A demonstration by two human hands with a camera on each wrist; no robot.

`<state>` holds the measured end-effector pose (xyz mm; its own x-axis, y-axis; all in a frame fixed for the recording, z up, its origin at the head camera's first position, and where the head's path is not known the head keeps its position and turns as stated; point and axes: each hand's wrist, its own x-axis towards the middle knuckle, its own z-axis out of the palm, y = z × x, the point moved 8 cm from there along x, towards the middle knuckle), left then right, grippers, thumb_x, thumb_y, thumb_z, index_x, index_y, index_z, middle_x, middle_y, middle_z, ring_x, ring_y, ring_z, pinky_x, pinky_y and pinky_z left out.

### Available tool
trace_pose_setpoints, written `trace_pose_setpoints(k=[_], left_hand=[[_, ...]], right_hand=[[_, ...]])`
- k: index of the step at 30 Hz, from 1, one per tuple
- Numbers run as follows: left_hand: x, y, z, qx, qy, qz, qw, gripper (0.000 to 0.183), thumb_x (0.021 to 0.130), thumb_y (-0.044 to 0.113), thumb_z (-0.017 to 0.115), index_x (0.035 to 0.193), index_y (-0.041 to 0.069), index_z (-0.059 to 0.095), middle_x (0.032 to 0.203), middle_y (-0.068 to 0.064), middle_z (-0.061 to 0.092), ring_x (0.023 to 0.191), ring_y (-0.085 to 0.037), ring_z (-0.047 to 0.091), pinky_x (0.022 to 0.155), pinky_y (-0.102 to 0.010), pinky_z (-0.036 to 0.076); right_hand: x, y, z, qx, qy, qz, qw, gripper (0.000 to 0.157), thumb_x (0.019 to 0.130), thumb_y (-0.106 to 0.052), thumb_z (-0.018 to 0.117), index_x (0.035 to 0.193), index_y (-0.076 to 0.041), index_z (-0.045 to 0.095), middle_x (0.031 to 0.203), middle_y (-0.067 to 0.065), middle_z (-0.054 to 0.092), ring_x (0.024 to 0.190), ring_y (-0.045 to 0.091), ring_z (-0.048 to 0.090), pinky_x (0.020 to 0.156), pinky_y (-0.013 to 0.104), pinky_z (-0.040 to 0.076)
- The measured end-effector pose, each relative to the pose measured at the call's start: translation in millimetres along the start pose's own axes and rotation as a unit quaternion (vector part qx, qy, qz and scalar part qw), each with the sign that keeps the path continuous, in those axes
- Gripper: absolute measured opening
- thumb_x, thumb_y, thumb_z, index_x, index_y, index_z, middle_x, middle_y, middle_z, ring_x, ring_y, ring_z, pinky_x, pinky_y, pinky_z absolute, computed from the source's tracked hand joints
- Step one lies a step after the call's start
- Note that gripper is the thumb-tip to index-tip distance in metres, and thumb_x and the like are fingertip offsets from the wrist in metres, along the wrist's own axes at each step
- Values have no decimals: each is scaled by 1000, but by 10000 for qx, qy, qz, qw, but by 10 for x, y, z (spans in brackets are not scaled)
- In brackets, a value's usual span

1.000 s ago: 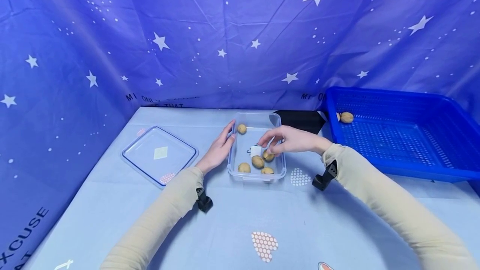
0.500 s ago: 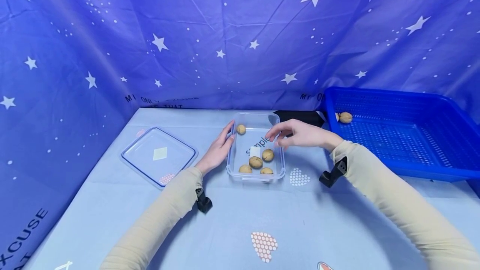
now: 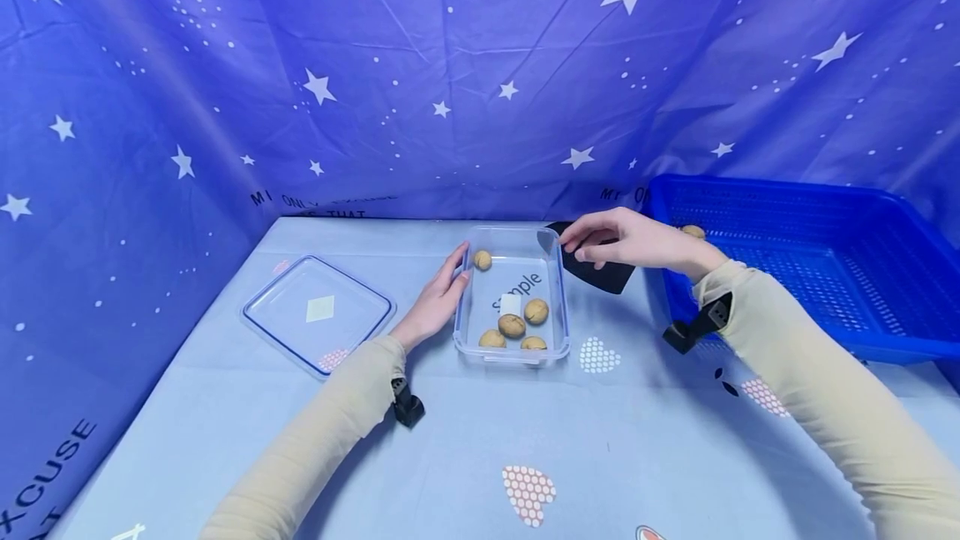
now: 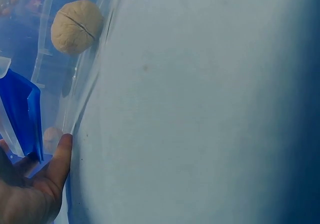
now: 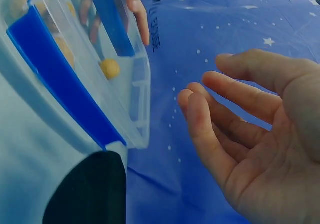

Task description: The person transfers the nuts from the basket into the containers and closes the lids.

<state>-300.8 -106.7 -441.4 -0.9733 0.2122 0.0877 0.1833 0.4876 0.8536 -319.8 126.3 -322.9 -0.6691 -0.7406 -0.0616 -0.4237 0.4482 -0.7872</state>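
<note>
A clear plastic food container (image 3: pixel 510 355) sits lidless on the table with several walnuts (image 3: pixel 512 325) inside, most at its near end. One walnut (image 3: pixel 482 260) lies in the far left corner. My left hand (image 3: pixel 431 307) rests along the container's left wall with fingers extended. In the left wrist view, that hand's fingers (image 4: pixel 61 159) touch the clear wall. My right hand (image 3: pixel 637 242) hovers just right of the container's far right corner, holding nothing. Its fingers (image 5: pixel 242 86) are loosely bent and spread apart in the right wrist view.
A clear lid with a blue seal (image 3: pixel 281 307) lies at left. At right stands a blue perforated basket (image 3: pixel 825 282), a walnut (image 3: pixel 692 232) visible by its left wall. A flat black patch (image 3: pixel 607 275) shows under my right hand. A starry blue curtain (image 3: pixel 465 107) closes the back.
My right hand has lifted out from over the container and moved right and back, toward the basket. The walnut it was touching stays in the container. My left hand keeps its place.
</note>
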Motion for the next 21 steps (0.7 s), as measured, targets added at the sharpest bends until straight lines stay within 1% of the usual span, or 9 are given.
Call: trace_pose_setpoints(k=[2,7,10,17,19,20,21], left_hand=[[-4,3,-1,-4,7,-12,10000,53,106,28,35,156,26,19,157,-10,24,141,-31,25,113,-49,21],[-9,16,-8,-31,31,-30,10000,53,106,26,35,156,26,19,157,-9,24,141,-31,25,114,-49,21],[-9,19,-13,-45,42,-12,10000,53,106,25,36,156,25,19,157,-9,24,141,-30,25,114,-48,20],[0,-3,3,-12,-9,-37,10000,53,106,28,35,156,25,18,158,-8,23,141,-29,25,114,-46,20],[-1,1,4,-16,-17,-61,10000,53,106,28,35,156,26,18,158,-7,22,141,-28,24,114,-46,20],[-1,2,4,-22,-18,-58,10000,53,106,28,35,156,26,18,158,-7,22,141,-28,24,114,-46,19],[-1,3,5,-21,-21,-66,10000,53,106,29,35,156,26,18,158,-7,21,142,-28,24,114,-46,19]], right_hand=[[-26,6,-53,2,55,25,10000,31,96,-6,59,126,2,59,116,15,63,95,21,63,77,38,56],[-100,44,-198,-68,185,168,9997,32,97,-9,59,127,2,58,118,15,63,98,20,62,76,33,55],[-135,69,-278,-135,262,261,9992,32,97,-11,59,127,2,59,118,15,63,100,21,62,76,33,55],[-216,152,-484,-386,575,584,9959,31,98,-14,59,126,-2,61,117,12,64,100,21,61,76,32,55],[-251,181,-540,-436,645,728,9943,31,98,-16,59,126,-4,61,116,11,64,94,22,61,62,31,54],[-269,202,-565,-404,655,820,9937,32,98,-18,58,127,-4,60,115,11,64,91,23,61,54,31,51],[-290,226,-591,-350,675,913,9929,32,98,-18,59,127,-5,60,113,11,64,81,22,60,47,31,47]])
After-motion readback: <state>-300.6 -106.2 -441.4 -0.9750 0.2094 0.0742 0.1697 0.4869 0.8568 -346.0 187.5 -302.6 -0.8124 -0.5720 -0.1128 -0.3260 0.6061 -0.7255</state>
